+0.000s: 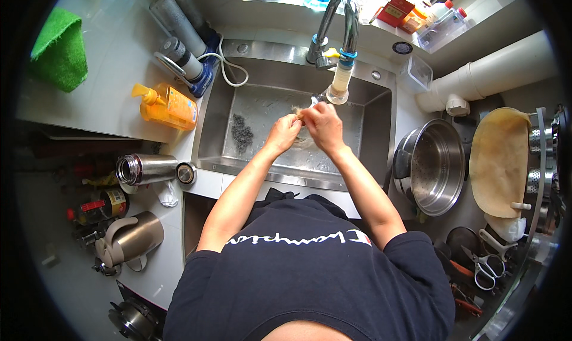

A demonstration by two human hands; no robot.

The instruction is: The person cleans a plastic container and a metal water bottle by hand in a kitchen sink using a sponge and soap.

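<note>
Both my hands meet over the stainless steel sink (268,99), fingertips nearly touching. Between them is a small tan, fibrous piece (296,111), too small to name. My left hand (285,132) pinches its lower end, and my right hand (325,125) has its fingers closed on the other side of it. Just above my right hand hangs the filter nozzle (339,87) of the chrome faucet (351,26); a clear, shiny patch, perhaps water, shows beside my fingertips. A dark, grainy patch (241,133) lies on the sink floor left of my hands. The drain is partly hidden beneath them.
Left of the sink stand an orange pump bottle (173,106), a steel flask (149,168) and its lid (186,173). A white cord (222,63) loops over the sink's back left corner. Right are a steel steamer pot (438,167), a plastic container (415,74) and scissors (486,267).
</note>
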